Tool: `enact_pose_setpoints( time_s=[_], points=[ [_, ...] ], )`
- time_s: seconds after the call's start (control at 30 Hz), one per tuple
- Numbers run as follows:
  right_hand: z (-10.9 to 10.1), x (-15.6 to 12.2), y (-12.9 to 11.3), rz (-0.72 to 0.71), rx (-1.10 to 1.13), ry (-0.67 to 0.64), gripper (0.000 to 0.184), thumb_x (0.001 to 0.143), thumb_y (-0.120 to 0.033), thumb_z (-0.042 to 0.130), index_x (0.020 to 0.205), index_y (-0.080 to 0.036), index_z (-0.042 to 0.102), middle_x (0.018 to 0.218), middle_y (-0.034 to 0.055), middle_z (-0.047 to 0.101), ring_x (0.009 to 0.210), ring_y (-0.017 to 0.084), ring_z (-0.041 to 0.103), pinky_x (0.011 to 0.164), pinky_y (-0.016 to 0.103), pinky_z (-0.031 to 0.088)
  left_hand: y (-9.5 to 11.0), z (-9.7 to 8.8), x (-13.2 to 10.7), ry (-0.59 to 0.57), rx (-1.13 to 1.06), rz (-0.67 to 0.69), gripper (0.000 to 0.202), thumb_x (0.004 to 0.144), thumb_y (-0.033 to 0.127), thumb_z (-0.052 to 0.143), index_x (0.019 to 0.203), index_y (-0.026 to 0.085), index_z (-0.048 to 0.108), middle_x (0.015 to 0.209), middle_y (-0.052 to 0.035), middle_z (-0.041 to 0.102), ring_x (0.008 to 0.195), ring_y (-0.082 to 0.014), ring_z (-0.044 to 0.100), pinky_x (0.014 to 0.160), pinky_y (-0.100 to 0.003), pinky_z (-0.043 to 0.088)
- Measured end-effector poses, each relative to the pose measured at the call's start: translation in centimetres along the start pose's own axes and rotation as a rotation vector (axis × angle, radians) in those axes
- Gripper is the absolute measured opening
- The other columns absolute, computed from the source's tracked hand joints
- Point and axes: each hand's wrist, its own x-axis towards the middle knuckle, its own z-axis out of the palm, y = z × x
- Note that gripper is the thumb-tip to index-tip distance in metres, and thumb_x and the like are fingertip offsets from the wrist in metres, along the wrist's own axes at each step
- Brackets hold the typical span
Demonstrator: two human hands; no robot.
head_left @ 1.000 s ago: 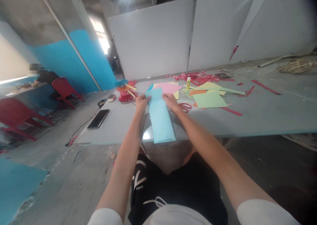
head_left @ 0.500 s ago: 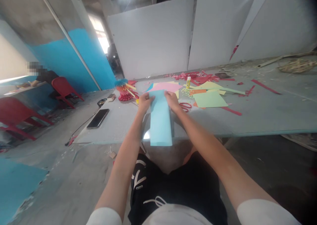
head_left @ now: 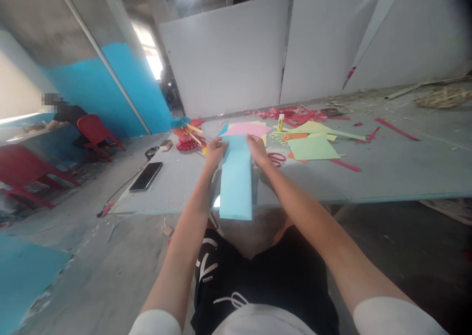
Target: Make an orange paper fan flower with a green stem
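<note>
Between my hands is a long, light-blue folded sheet of paper (head_left: 236, 182), its near end reaching past the table's front edge. My left hand (head_left: 216, 153) pinches its far left corner. At the far right corner, my right hand (head_left: 257, 149) grips it with the thumb on top. Just beyond the paper lie pink sheets (head_left: 247, 129) over yellow and blue ones. Red-handled scissors (head_left: 276, 159) rest beside my right hand, partly hidden by the wrist. Left of my left hand sits a red crinkled-paper piece (head_left: 186, 142).
On the grey table (head_left: 387, 172) are a green sheet (head_left: 313, 148), a glue stick (head_left: 280, 122), red paper strips (head_left: 344, 165) and a black phone (head_left: 146, 176) near the left edge. A person (head_left: 68, 113) sits at another table, by red chairs (head_left: 98, 133). White panels (head_left: 228, 59) stand behind.
The near end of the blue paper has swung slightly left and toward me. Both hands keep hold of its far corners, almost in the same place.
</note>
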Motion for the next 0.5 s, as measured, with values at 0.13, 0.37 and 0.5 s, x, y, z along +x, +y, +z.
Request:
enact_pose_setpoints(
  time_s=[0.13, 0.37, 0.5],
  points=[
    [0.06, 0.11, 0.25, 0.001, 0.026, 0.004, 0.029, 0.093, -0.038, 0.043, 0.069, -0.024, 0.035, 0.067, -0.0027, 0.036, 0.068, 0.015, 0.034, 0.063, 0.028, 0.031, -0.16, -0.01, -0.06, -0.037, -0.084, 0.069, 0.049, 0.08, 0.033, 0.073, 0.127, 0.019, 0.068, 0.063, 0.0018, 0.058, 0.053, -0.0122, 0.051, 0.054, -0.024, 0.041],
    [0.32, 0.54, 0.84, -0.027, 0.115, 0.038, 0.02, 0.086, -0.035, 0.046, 0.081, -0.02, 0.058, 0.084, 0.0039, 0.063, 0.078, 0.017, 0.052, 0.071, 0.027, 0.04, -0.57, 0.12, 0.09, -0.047, -0.095, 0.075, 0.042, 0.079, 0.032, 0.071, 0.119, 0.018, 0.066, 0.061, 0.0044, 0.053, 0.048, -0.0088, 0.043, 0.049, -0.022, 0.031],
    [0.27, 0.57, 0.82, -0.038, 0.125, 0.042, 0.033, 0.084, -0.035, 0.047, 0.1, -0.016, 0.067, 0.101, 0.01, 0.072, 0.091, 0.02, 0.061, 0.08, 0.028, 0.045, -0.29, 0.25, 0.04, -0.05, -0.087, 0.052, 0.038, 0.081, 0.034, 0.068, 0.114, 0.017, 0.065, 0.059, 0.0051, 0.051, 0.046, -0.008, 0.04, 0.049, -0.022, 0.029]
  ],
)
